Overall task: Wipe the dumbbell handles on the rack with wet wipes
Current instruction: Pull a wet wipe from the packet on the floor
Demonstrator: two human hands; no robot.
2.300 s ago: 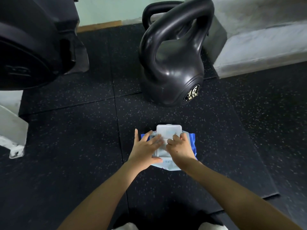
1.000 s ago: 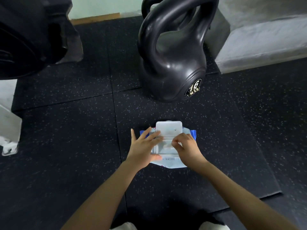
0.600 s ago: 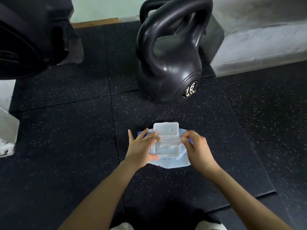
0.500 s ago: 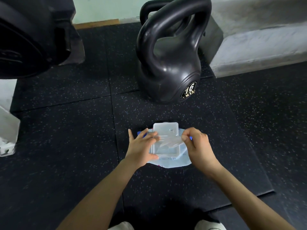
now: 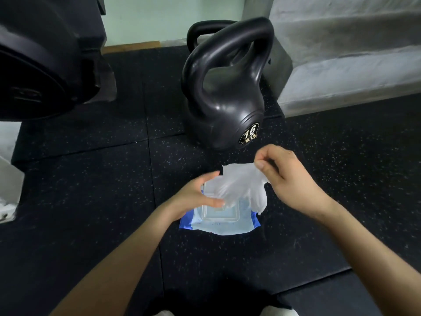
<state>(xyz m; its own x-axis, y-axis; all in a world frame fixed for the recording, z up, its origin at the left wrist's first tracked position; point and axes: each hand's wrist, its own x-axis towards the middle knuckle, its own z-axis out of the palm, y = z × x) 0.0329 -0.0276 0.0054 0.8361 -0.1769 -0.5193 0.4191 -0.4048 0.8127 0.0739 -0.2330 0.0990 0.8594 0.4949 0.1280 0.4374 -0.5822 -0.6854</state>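
Note:
A blue and white pack of wet wipes (image 5: 227,224) lies on the black rubber floor with its clear plastic lid flipped open. My left hand (image 5: 196,197) presses on the pack's left side and holds it down, thumb by the lid. My right hand (image 5: 282,176) pinches a white wet wipe (image 5: 241,185) between thumb and fingers and holds it raised above the pack; the wipe's lower end still hangs into the opening. No dumbbell rack is in view.
A black 16 kg kettlebell (image 5: 225,99) stands just beyond the pack, with a second kettlebell handle (image 5: 200,30) behind it. A large black weight plate (image 5: 38,65) fills the upper left. A grey concrete step (image 5: 350,65) rises at upper right.
My right hand has pulled the wipe up and to the right, out of the pack's opening. The left hand stays on the pack. The view has shifted closer.

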